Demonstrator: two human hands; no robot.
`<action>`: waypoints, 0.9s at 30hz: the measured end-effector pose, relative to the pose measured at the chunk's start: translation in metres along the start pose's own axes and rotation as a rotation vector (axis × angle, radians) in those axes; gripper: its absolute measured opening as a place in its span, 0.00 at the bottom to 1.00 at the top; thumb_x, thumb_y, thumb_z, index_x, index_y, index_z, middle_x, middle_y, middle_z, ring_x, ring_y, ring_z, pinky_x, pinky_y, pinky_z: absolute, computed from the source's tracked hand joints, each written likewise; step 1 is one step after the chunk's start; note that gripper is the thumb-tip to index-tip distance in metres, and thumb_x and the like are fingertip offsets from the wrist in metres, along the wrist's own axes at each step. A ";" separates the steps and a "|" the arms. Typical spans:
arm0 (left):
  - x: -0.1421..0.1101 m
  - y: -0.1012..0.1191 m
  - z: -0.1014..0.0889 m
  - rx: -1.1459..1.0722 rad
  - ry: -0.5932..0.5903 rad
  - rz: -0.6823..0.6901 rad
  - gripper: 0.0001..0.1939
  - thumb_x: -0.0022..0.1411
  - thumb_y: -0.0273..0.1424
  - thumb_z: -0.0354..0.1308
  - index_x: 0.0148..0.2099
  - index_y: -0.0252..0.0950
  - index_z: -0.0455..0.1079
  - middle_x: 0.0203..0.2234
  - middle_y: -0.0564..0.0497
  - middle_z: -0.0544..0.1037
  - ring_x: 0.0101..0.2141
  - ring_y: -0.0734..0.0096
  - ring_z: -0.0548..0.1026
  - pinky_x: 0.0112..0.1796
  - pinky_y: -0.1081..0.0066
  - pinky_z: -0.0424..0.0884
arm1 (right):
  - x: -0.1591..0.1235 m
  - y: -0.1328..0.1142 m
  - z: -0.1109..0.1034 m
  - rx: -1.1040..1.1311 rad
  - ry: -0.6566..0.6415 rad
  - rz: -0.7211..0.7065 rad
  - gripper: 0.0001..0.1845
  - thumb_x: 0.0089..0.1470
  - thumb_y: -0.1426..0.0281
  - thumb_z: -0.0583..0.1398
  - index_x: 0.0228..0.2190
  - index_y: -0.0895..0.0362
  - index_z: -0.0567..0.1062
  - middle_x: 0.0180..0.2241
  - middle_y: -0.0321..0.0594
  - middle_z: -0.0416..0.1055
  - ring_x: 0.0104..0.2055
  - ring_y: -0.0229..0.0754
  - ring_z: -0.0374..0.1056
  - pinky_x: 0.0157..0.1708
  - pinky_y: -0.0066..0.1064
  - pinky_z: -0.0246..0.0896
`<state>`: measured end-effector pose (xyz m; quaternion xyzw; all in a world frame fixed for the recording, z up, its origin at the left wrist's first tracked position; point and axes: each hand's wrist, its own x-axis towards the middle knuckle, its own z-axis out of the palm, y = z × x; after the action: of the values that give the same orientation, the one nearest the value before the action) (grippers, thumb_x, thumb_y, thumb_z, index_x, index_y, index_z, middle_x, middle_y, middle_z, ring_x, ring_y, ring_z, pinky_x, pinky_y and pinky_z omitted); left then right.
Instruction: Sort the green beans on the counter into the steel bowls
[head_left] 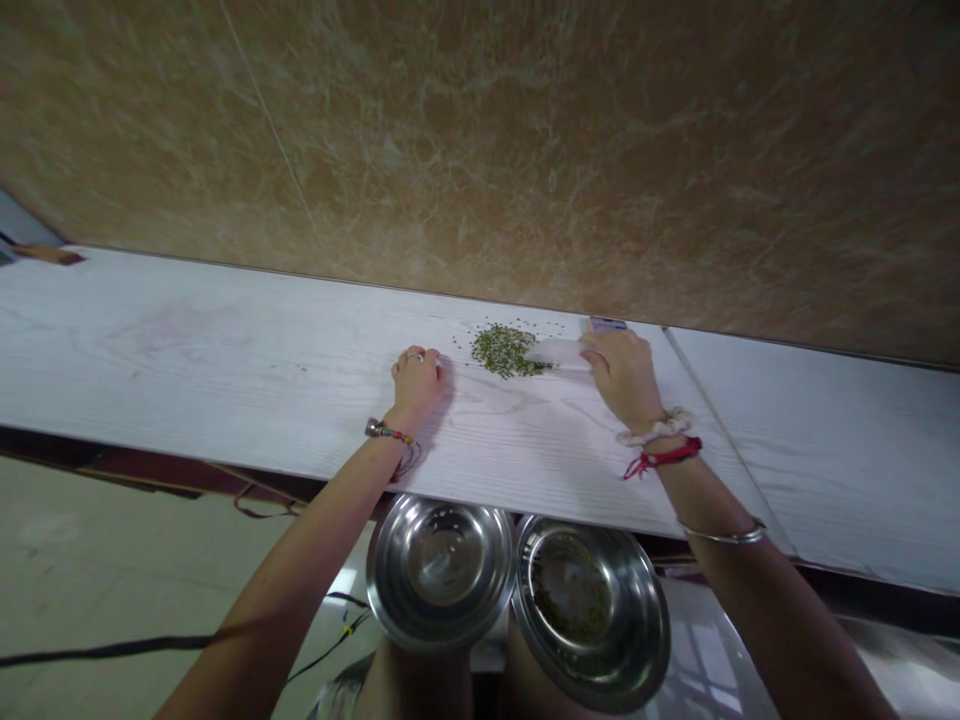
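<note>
A loose heap of small green beans or seeds (504,350) lies on the white wood-grain table, with a few strays around it. My right hand (624,375) grips a flat, translucent white plastic piece (556,351); its far edge touches the right side of the heap. Left of the heap, my left hand (418,380) rests on the tabletop with curled fingers; whether anything is inside them is hidden. Below the table edge are two steel bowls over my legs. Some green seeds lie in the right bowl (649,600); the left bowl (441,625) shows only shiny metal.
A brown marbled wall (480,150) rises along the back of the white table (187,370). A small purplish packet (606,324) sits behind my right hand. A seam crosses the table at right. Dark cables (112,650) run at the lower left above the pale floor.
</note>
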<state>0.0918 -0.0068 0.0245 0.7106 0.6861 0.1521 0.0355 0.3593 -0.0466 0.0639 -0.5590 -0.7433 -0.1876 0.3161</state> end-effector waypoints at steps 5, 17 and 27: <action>0.001 0.000 0.001 -0.009 -0.006 -0.010 0.18 0.63 0.27 0.45 0.53 0.35 0.66 0.50 0.40 0.67 0.52 0.55 0.64 0.51 0.56 0.62 | -0.001 -0.008 0.027 0.013 0.044 -0.001 0.10 0.57 0.73 0.53 0.33 0.55 0.75 0.32 0.41 0.75 0.38 0.45 0.65 0.38 0.36 0.53; 0.000 0.000 -0.001 0.013 0.006 0.002 0.18 0.61 0.26 0.45 0.52 0.36 0.67 0.50 0.40 0.68 0.52 0.54 0.64 0.49 0.56 0.63 | -0.017 -0.009 0.029 0.114 0.109 -0.017 0.10 0.57 0.72 0.53 0.35 0.54 0.74 0.32 0.41 0.74 0.38 0.45 0.64 0.39 0.37 0.51; 0.000 0.001 -0.001 0.043 -0.010 0.000 0.19 0.62 0.27 0.44 0.53 0.34 0.66 0.51 0.39 0.67 0.53 0.54 0.64 0.50 0.57 0.63 | -0.019 -0.013 0.024 0.067 0.071 -0.136 0.10 0.57 0.73 0.53 0.32 0.54 0.75 0.28 0.39 0.73 0.36 0.43 0.63 0.40 0.36 0.49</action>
<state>0.0920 -0.0072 0.0258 0.7119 0.6891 0.1335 0.0237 0.3439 -0.0488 0.0341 -0.4893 -0.7737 -0.2035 0.3473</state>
